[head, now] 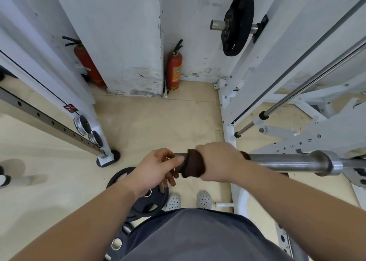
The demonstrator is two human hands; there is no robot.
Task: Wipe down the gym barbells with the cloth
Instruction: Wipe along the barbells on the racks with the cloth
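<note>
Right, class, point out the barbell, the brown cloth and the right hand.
barbell [287,161]: head view, the bare steel sleeve.
cloth [193,166]: head view, the fold wrapped round the sleeve.
right hand [217,159]: head view, the back of the hand.

Dark brown cloth [193,164] on a grey steel barbell [287,161]; red extinguisher [174,70], black weight plate [238,24], beige floor [158,122].

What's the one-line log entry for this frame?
step: wipe | right hand: grips cloth round bar | left hand: holds bar end
</note>
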